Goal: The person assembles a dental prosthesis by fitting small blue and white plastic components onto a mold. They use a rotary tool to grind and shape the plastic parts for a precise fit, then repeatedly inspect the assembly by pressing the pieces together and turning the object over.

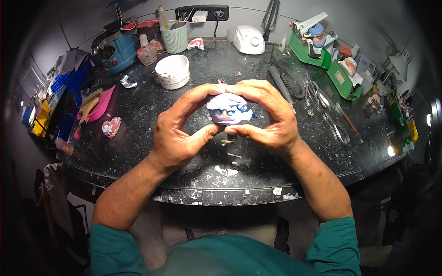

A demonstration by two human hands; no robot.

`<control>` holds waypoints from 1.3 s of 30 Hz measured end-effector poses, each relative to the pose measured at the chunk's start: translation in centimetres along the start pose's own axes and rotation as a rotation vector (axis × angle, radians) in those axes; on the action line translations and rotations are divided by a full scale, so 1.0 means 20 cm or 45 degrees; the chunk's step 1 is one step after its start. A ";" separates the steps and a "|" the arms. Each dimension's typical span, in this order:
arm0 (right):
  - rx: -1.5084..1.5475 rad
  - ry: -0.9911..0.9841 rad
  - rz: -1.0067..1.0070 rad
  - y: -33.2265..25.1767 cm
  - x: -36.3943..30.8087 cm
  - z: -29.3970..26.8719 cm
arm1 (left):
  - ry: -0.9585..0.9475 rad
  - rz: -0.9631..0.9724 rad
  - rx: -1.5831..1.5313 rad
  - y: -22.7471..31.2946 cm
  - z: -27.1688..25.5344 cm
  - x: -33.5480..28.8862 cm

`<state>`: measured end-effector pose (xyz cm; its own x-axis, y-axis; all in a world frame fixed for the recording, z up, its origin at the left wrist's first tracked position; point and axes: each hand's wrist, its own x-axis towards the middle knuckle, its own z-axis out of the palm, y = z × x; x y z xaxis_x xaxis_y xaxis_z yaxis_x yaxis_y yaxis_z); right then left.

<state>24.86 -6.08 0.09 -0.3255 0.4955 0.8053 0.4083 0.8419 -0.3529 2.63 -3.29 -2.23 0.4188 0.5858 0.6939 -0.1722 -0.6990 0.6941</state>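
Note:
Above the middle of the black bench I hold a dental cast (228,109), pale bluish white with darker blue and pinkish patches where the teeth show. My left hand (179,124) closes on its left side, fingers over the top and thumb beneath. From the right, my right hand (271,117) grips it the same way, and the two hands nearly meet above and below it. A small dark piece with a greenish tip (228,140) shows just below the thumbs. The underside of the cast is hidden.
A white tub (172,72) stands beyond my left hand. Further left are a pink dustpan (102,103), a pink-and-white cast piece (111,127) and a blue machine (115,53). Metal hand tools (336,129), a handpiece (281,83) and green boxes (345,83) lie to the right.

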 end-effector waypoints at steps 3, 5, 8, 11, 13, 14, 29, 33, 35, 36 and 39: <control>-0.058 0.006 0.014 -0.01 -0.01 0.00 | -0.032 0.011 -0.074 0.00 0.00 0.00; -0.068 0.009 0.014 -0.02 -0.01 -0.01 | -0.049 0.012 -0.078 0.00 -0.01 0.00; -0.026 0.033 0.014 -0.03 -0.01 -0.01 | -0.044 0.018 -0.073 0.00 -0.01 -0.01; -0.013 0.014 0.058 -0.02 -0.01 -0.01 | -0.039 0.004 -0.046 -0.01 -0.01 -0.01; -0.013 -0.004 0.081 -0.02 -0.01 0.00 | -0.041 -0.048 -0.005 0.00 -0.02 -0.01; -0.008 -0.009 0.083 -0.02 -0.01 0.00 | -0.032 -0.046 0.017 0.00 -0.02 -0.01; 0.274 -0.040 0.267 -0.01 -0.03 0.03 | -0.034 -0.055 0.116 -0.02 -0.01 0.01; 0.143 -0.078 0.228 0.02 -0.02 0.02 | -0.109 -0.142 0.127 -0.01 -0.03 0.02; 0.278 0.003 0.304 0.04 -0.04 0.02 | -0.079 -0.039 0.273 -0.01 -0.04 0.04; 0.320 0.057 0.312 0.06 -0.04 0.02 | -0.068 0.019 0.440 -0.03 -0.05 0.04; 0.291 0.124 0.514 0.13 -0.05 0.01 | -0.023 -0.192 0.364 -0.05 -0.09 0.03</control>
<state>26.05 -4.34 -1.79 -0.0935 0.7798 0.6191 0.2838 0.6169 -0.7341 1.40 -1.57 -2.18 0.4371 0.6857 0.5821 0.1493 -0.6935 0.7048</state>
